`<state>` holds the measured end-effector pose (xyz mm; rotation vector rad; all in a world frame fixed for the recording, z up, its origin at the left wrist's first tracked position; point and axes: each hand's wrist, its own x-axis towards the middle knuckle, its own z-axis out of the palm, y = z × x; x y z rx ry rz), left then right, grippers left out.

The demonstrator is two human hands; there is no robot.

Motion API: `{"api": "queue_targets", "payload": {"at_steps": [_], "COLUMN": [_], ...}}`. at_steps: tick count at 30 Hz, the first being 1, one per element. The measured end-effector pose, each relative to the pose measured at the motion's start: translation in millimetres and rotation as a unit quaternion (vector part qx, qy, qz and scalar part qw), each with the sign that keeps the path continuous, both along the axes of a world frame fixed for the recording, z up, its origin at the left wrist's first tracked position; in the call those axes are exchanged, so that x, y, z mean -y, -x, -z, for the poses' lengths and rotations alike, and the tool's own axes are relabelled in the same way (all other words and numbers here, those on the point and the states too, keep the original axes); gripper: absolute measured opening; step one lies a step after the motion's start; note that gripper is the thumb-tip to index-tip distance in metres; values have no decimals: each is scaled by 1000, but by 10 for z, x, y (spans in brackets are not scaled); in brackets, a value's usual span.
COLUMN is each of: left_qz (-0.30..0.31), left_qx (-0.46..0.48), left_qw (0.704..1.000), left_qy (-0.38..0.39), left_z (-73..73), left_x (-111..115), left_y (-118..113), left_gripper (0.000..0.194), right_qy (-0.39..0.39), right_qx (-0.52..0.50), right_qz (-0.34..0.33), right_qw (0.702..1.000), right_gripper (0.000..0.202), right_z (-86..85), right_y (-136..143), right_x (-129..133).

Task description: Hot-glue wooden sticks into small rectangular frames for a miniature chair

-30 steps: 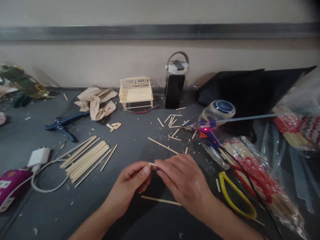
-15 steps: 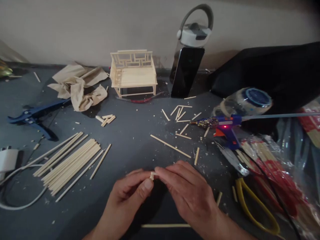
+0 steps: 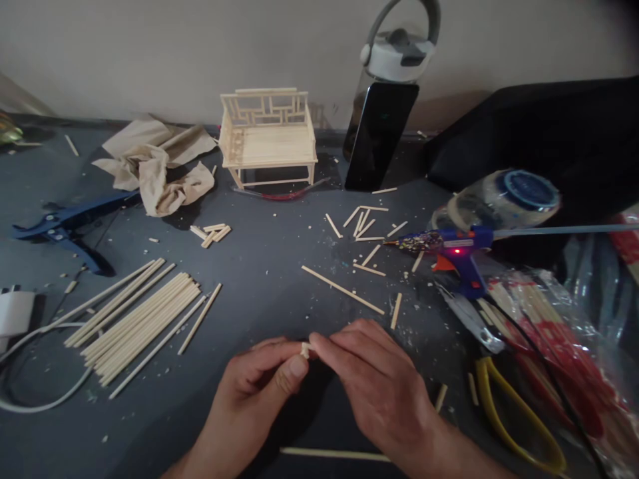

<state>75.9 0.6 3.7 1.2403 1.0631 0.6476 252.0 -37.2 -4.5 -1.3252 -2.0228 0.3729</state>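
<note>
Between thumb and index finger, my left hand (image 3: 262,386) pinches a tiny pale wooden piece (image 3: 305,348) at the lower middle. My right hand (image 3: 377,379) meets it from the right, its fingertips closed on the other side of the same piece; most of the piece is hidden by the fingers. A long thin stick (image 3: 334,454) lies below the hands, partly under the right wrist. Beyond the hands lies another stick (image 3: 343,290). Short cut sticks (image 3: 365,221) are scattered farther back. At the back stands a miniature wooden bench (image 3: 269,143) with a lattice backrest.
Glue gun (image 3: 464,253) with a lit red light, jar (image 3: 499,199), yellow-handled tool (image 3: 519,426) and plastic packets (image 3: 554,346) are right. Phone (image 3: 382,136) leans on a bottle (image 3: 399,56). Left are a stick bundle (image 3: 142,326), blue cutter (image 3: 74,223) and crumpled paper (image 3: 160,166).
The view has shifted slightly, so the bench, bottle and phone appear a little higher and the right-hand things farther right. Both hands keep nearly the same pose around the small piece.
</note>
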Motion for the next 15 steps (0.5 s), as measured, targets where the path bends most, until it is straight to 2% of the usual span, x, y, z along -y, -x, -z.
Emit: {"api": "queue_targets", "payload": {"at_steps": [9, 12, 15], "left_qz": [7, 11, 41], "left_qx": [5, -23, -78], "left_qw": [999, 997, 990], "left_qy": [41, 77, 112], "left_z": [23, 23, -3], "left_x": [-12, -12, -25], "left_y": [11, 19, 40], "left_gripper": [24, 31, 39], "right_qy": [13, 36, 57], "right_qx": [3, -8, 17], "right_qz": [2, 26, 41], "right_qw": [1000, 999, 997], "right_gripper": [34, 29, 25], "right_z": [26, 9, -6], "right_y": [27, 53, 73], "right_x": [35, 22, -13]}}
